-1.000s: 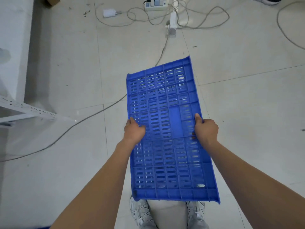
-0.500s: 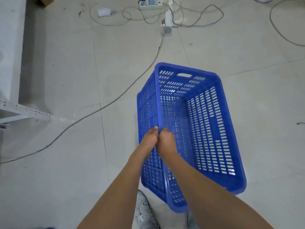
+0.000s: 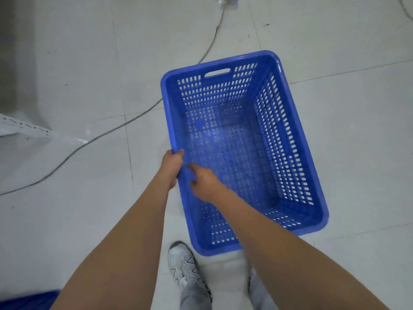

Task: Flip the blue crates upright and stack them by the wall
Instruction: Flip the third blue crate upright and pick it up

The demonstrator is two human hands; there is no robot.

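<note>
A blue perforated crate [image 3: 288, 135] now faces open side up in front of me, above the tiled floor, and nothing lies inside it. My left hand [image 3: 172, 167] grips its left long rim from the outside. Just inside that same rim sits my right hand [image 3: 202, 182], fingers loosely curled against the inner wall and spread apart. A slot handle shows in the crate's far short wall. The blurred edge of another blue crate [image 3: 29, 299] shows at the bottom left corner.
A grey cable [image 3: 125, 124] runs diagonally over the floor to the left of the crate. A white perforated metal bar [image 3: 22, 128] and a pale wall base lie at the left edge. My shoes [image 3: 185, 269] stand just below the crate.
The crate turned from bottom-up, through lying on its side, to open side up. My hands shifted from both long edges to the left rim, and my right hand has loosened.
</note>
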